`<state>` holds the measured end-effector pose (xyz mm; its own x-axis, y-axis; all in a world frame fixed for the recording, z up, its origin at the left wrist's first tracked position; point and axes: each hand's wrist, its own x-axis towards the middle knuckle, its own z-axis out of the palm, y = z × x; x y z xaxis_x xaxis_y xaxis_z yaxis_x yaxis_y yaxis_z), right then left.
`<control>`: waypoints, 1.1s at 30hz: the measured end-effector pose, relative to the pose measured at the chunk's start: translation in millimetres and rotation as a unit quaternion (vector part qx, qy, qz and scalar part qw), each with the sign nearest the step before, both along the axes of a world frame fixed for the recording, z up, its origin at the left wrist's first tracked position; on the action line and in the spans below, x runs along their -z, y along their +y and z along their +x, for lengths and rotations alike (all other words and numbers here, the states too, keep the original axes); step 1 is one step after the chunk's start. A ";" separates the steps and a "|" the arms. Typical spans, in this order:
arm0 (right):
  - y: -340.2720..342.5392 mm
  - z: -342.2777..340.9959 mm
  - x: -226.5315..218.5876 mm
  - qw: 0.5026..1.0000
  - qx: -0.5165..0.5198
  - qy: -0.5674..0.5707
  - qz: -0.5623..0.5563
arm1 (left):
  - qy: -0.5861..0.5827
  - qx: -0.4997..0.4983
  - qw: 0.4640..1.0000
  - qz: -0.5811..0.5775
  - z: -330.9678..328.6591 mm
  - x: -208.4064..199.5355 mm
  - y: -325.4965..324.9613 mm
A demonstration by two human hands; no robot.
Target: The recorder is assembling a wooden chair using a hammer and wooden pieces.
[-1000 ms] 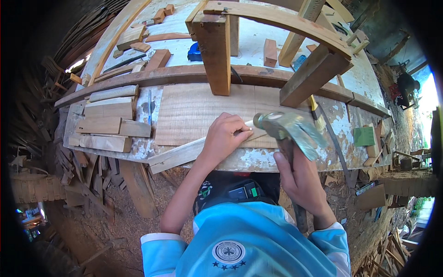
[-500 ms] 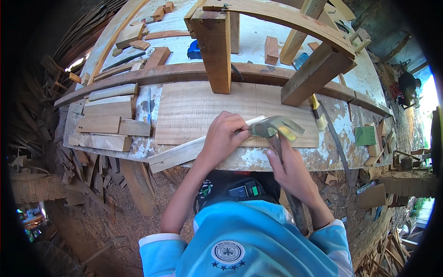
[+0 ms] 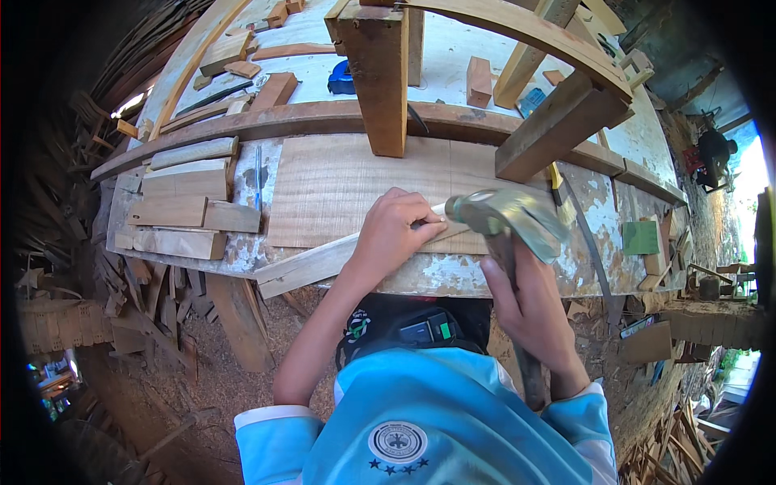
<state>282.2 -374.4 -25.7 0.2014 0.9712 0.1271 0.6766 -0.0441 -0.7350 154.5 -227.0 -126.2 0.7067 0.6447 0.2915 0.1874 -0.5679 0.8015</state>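
My left hand (image 3: 394, 232) rests over a narrow pale wooden strip (image 3: 307, 265), thumb and forefinger pinched together near its right end. Whatever sits in that pinch is too small to make out. In my right hand (image 3: 533, 303) is a claw hammer (image 3: 508, 217), gripped by its handle and slightly blurred. Its striking face is raised just right of my left fingertips, apart from them. The strip lies slantwise across a wide flat board (image 3: 339, 182), and its left end juts past the front edge of the workbench (image 3: 436, 277).
A wooden frame with thick legs (image 3: 380, 89) stands beyond the board, by a long dark rail (image 3: 307, 121). Stacked offcuts (image 3: 182, 190) and a blue pencil-like tool (image 3: 259, 179) lie left. A brush (image 3: 559, 187) and long blade (image 3: 594, 246) lie right; a blue tape measure (image 3: 341, 78) is farther back.
The hammer head has swung a little to the right and up, away from my left fingertips. My left hand stays pinched in nearly the same spot.
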 end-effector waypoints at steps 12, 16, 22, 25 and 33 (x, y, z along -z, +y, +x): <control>-3.5 -7.3 -3.2 0.999 0.024 0.029 -0.016 | 0.016 -0.007 1.000 0.019 -2.9 0.9 -3.5; 0.1 -3.1 13.6 1.000 0.023 -0.001 -0.005 | 0.010 -0.001 1.000 0.019 -0.5 -1.3 -2.0; -3.6 -3.7 -6.6 0.999 0.037 0.019 -0.030 | -0.001 -0.005 1.000 -0.003 -2.7 -3.0 -2.6; -5.2 -2.1 2.2 0.999 0.033 -0.013 0.002 | -0.012 -0.007 1.000 0.008 -2.0 -0.5 -2.9; -5.6 0.5 -17.8 0.993 0.037 0.053 -0.101 | 0.072 0.004 0.997 0.032 -4.2 -0.8 -3.3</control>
<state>282.6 -380.0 -7.9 0.2757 0.9566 -0.0948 0.5844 -0.2451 -0.7736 150.3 -230.3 -125.4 0.7495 0.6219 0.2270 0.2924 -0.6186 0.7293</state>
